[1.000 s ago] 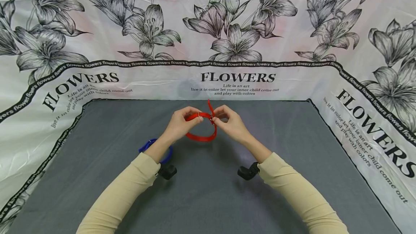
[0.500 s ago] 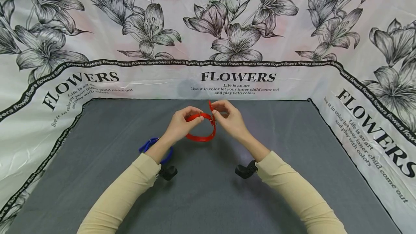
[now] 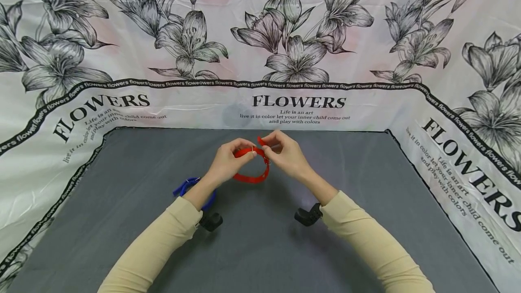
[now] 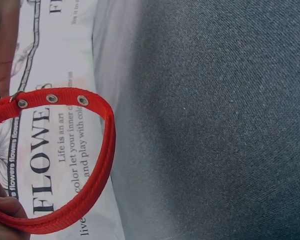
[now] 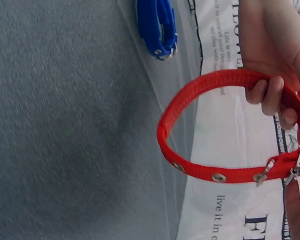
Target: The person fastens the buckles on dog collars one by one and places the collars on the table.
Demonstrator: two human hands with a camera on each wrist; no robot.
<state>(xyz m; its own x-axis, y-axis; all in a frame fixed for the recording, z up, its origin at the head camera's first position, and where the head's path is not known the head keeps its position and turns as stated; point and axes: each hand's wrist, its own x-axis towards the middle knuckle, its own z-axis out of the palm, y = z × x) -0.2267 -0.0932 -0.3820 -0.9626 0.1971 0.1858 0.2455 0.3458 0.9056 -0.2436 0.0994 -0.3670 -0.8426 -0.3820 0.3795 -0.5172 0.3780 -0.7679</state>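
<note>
A red pet collar [image 3: 251, 178] hangs in a loop between both hands above the table. My left hand [image 3: 226, 163] pinches its upper left band with thumb and forefinger; in the right wrist view several of that hand's fingers [image 5: 273, 96] curl over the strap. My right hand [image 3: 287, 156] pinches the strap's free end near the metal buckle [image 5: 294, 173]. Metal eyelets [image 4: 52, 99] line the lower-hanging band, which passes through the buckle. A blue collar [image 3: 182, 189] lies on the table, partly hidden behind my left wrist.
The table wears a dark grey cloth [image 3: 260, 248]. Behind it and along both sides rises a white fabric backdrop [image 3: 211, 112] printed with flowers and lettering. A black wrist camera [image 3: 308, 215] sits under each sleeve cuff.
My right hand has moved from beside the buckle up to the strap's free end. That end, upright before, now leans left. My left hand keeps its hold, and the blue collar stays put.
</note>
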